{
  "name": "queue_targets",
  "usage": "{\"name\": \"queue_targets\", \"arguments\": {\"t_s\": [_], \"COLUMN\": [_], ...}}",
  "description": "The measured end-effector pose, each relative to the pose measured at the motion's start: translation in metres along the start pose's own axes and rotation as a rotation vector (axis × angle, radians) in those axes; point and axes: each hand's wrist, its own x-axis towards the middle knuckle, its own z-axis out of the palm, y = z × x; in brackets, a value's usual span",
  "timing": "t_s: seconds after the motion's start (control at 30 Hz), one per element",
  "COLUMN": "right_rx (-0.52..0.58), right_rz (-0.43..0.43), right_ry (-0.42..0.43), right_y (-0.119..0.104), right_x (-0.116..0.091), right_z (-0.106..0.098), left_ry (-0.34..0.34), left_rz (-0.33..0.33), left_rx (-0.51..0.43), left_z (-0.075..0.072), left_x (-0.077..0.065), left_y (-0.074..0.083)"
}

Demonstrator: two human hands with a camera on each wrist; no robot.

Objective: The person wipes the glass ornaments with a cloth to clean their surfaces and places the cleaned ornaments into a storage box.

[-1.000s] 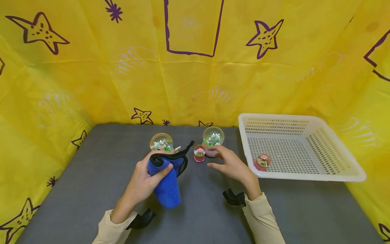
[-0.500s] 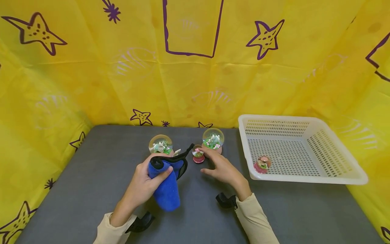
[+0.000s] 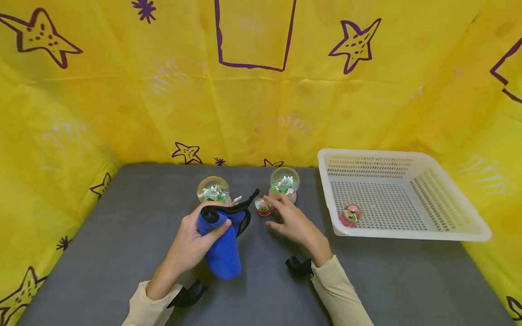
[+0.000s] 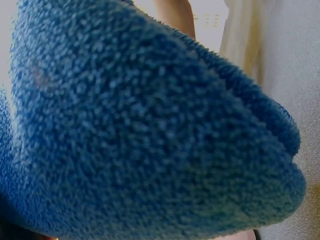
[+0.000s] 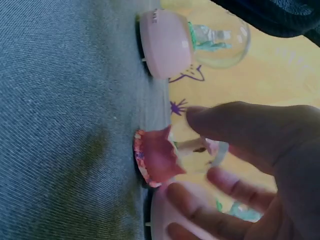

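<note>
From the head view, the left hand (image 3: 191, 240) gripped a folded blue cloth (image 3: 223, 253) with black trim, thumb pressed across its front. The small snow globe (image 3: 263, 208) stood on the grey counter (image 3: 391, 280), with the right hand (image 3: 295, 222) at its four o'clock, fingertips at its edge. A larger globe (image 3: 284, 185) stood just beside it at one o'clock, and a second large globe (image 3: 213, 189) at ten o'clock, partly hidden by the left hand. At three o'clock sat a white basket (image 3: 412, 233), holding another small globe (image 3: 350, 216) near its eight o'clock corner. In the left wrist view, blue pile covered nearly everything, with counter at three o'clock. In the right wrist view, thumb and fingers were parted on either side of the upright small snow globe; whether they touched it could not be told.
</note>
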Motion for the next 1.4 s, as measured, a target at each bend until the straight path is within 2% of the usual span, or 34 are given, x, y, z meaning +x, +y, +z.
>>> {"name": "queue_targets", "arguments": {"t_s": [0.23,0.43,0.6,0.93,1.07,1.27,1.4], "right_rx": [0.025,0.04,-0.005,-0.011,-0.012,0.023,0.046], "right_rz": [-0.015,-0.008,-0.032,-0.111,-0.08,0.027,-0.007], "right_ry": [-0.008,0.036,0.065,-0.039,-0.078,-0.155,-0.212], "right_y": [0.002,0.003,0.003,0.005,0.004,-0.001,0.002], "right_x": [-0.002,-0.002,0.0,-0.001,-0.003,-0.007,-0.008], "right_z": [0.001,0.006,0.01,0.016,0.017,0.012,0.007], "left_ry": [-0.003,-0.003,0.003,0.021,0.027,0.03,0.032], "left_rz": [-0.02,-0.012,-0.001,-0.001,-0.016,-0.019,-0.007], "left_rx": [0.008,-0.017,-0.013,-0.003,0.001,0.013,0.015], "left_z": [-0.001,-0.002,-0.003,-0.005,-0.006,-0.007,-0.008], "left_x": [0.0,0.001,0.002,0.001,0.0,0.0,0.001], "left_y": [0.0,0.0,0.0,0.002,0.003,0.003,0.003]}}
